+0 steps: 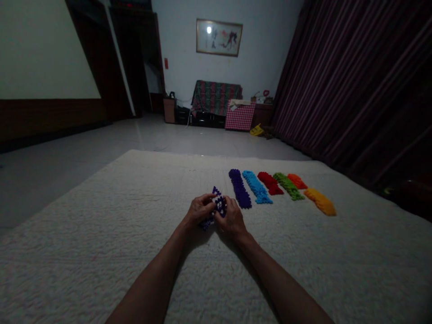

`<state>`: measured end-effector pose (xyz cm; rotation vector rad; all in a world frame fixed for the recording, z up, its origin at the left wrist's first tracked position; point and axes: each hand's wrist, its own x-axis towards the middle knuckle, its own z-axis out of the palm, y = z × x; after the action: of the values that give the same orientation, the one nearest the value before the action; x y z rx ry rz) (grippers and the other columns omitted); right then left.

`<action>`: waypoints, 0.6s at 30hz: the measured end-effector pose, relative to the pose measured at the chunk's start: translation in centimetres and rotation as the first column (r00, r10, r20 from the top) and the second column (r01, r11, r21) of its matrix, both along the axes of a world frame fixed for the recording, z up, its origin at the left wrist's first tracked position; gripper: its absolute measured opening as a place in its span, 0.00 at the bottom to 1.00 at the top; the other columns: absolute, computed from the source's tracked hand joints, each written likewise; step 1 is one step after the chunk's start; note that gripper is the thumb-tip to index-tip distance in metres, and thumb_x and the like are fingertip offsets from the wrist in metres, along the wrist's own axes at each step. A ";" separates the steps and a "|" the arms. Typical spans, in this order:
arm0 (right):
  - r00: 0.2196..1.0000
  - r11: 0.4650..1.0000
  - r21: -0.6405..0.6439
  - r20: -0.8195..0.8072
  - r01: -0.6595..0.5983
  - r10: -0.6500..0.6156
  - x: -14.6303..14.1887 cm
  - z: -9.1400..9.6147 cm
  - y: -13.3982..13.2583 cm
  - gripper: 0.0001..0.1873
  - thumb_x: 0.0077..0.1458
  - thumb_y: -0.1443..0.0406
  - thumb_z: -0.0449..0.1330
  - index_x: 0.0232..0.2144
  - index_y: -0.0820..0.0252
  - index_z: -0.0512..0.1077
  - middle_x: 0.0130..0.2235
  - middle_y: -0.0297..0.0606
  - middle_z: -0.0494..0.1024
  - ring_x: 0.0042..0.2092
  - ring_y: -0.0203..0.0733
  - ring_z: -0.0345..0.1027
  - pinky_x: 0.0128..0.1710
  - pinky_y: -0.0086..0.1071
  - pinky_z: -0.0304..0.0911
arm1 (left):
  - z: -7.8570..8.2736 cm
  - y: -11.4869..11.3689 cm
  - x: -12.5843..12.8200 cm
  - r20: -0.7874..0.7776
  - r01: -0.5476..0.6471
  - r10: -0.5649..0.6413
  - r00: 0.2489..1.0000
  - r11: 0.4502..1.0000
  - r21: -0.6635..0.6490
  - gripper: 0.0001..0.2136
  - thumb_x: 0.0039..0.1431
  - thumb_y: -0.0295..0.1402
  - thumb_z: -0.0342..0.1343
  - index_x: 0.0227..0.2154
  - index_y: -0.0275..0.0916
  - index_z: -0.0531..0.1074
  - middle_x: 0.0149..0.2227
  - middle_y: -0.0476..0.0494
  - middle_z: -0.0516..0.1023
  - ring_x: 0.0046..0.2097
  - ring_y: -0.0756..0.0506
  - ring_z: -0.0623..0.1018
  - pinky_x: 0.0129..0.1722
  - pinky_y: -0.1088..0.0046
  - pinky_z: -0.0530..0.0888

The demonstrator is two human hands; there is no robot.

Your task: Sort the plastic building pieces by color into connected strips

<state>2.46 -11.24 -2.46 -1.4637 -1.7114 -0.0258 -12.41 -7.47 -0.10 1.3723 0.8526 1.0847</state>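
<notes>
Close together above the pale quilted mat, both hands hold dark purple toothed pieces that look like interlocking building pieces. My left hand (201, 209) is closed on a strip of purple toothed pieces (206, 223), whose other end pokes out above the fingers. Pinched in my right hand (232, 217) is a purple toothed piece (220, 205) with small square holes. The two seem to touch, but fingers hide whether they are joined. Just right of the hands lies a longer row of purple pieces (240, 189).
Beyond the purple row lie groups of light blue (257, 186), red (270, 182), green (288, 186), orange (297, 181) and yellow pieces (320, 201). All rest on the quilted mat (101, 216). A dark curtain (324, 81) hangs at the right; covered furniture (216, 96) stands by the far wall.
</notes>
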 end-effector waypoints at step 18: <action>0.859 0.859 -0.106 0.179 0.501 -0.479 7.1 0.1 -1.2 0.27 0.51 0.58 0.59 0.52 0.63 0.67 0.45 0.48 0.72 0.47 0.52 0.66 0.47 0.41 0.59 | -3.2 3.4 -2.2 -0.268 -0.498 0.540 0.798 0.841 0.213 0.18 0.49 0.35 0.52 0.42 0.36 0.79 0.33 0.42 0.82 0.36 0.44 0.80 0.40 0.69 0.74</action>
<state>9.59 -12.40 -2.36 -2.0272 -1.4279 -0.2939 -14.61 -4.03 -3.30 1.4880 1.4863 1.3747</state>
